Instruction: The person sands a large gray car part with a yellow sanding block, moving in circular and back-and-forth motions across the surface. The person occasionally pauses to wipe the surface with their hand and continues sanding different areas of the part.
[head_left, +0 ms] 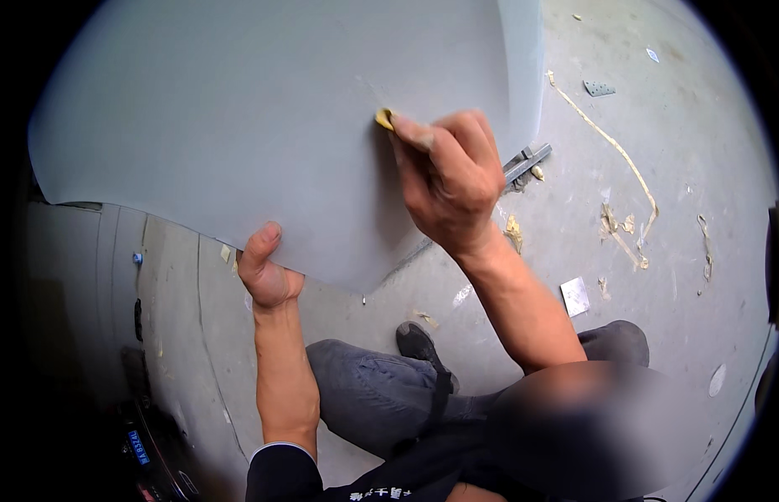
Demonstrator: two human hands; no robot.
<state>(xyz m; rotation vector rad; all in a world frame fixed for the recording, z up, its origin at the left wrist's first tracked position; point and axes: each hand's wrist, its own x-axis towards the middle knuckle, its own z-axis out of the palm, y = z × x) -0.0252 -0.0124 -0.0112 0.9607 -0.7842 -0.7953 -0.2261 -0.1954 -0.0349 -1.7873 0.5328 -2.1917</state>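
A large, smooth light-grey panel (239,125), like a car body panel, fills the upper left. My left hand (270,272) grips its near edge, thumb on top and the other fingers hidden beneath. Over the panel's right part, my right hand (452,171) pinches a small folded piece of yellow sandpaper (383,120), which rests on or just above the surface. Its inner side looks dark. Faint pale scratch marks (371,86) show on the panel just beyond the sandpaper.
A metal stand part (527,163) pokes out by the panel's right edge. Masking tape (615,146), tape scraps and a pale square (575,296) litter the concrete floor on the right. A dark car (159,456) is at the lower left. My shoe (419,343) is below the panel.
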